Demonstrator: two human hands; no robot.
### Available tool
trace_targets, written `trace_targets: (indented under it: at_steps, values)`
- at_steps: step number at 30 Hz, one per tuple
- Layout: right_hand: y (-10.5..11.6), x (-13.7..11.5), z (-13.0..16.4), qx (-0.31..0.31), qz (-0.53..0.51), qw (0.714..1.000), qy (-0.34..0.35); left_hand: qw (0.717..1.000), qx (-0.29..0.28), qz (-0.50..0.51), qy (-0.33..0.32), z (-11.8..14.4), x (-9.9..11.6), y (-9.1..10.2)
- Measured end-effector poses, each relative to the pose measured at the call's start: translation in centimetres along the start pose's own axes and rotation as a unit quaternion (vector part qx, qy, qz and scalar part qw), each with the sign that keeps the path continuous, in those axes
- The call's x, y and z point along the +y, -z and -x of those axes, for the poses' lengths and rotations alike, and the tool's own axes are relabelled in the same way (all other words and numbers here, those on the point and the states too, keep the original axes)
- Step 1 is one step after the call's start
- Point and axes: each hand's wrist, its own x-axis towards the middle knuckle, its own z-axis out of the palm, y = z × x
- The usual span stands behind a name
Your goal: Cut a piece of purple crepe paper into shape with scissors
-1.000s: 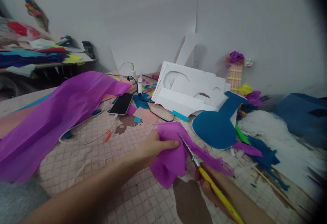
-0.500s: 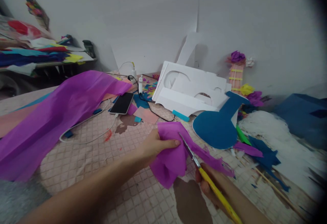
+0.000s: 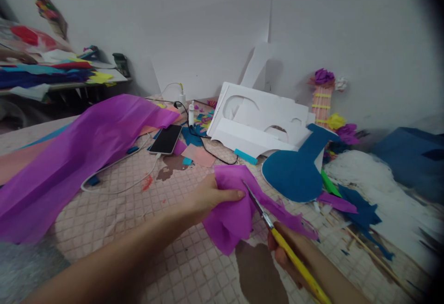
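1. Barely anything shifts over the last second: the left hand keeps pinching the small purple crepe-paper piece, and the scissors with yellow handles stay with their blades in its right edge.
2. Clenched round the handles, the right hand sits below and right of that piece; the cut seems hardly advanced.
3. That piece hangs just above the pink checked tablecloth, left of the blue guitar-shaped cut-out.
4. No readable writing or brand shows; the black phone up-left of the piece is dark.
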Motion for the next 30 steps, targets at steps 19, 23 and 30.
trace_targets:
  at_steps: [19, 23, 30]
  values:
    - [0.9, 1.2, -0.3, 0.007, -0.118, 0.983, -0.137, 0.994, -0.076, -0.072, -0.023, 0.0, 0.9, 1.2]
    - [0.9, 1.2, -0.6, -0.012, -0.115, 0.981, -0.153, 0.992, -0.082, -0.091, -0.028, 0.1, 1.4, 1.2]
    - [1.2, 0.2, -0.1, -0.036, -0.083, 0.992, -0.093, 0.99, -0.095, -0.1, -0.012, -0.2, 2.1, 1.2]
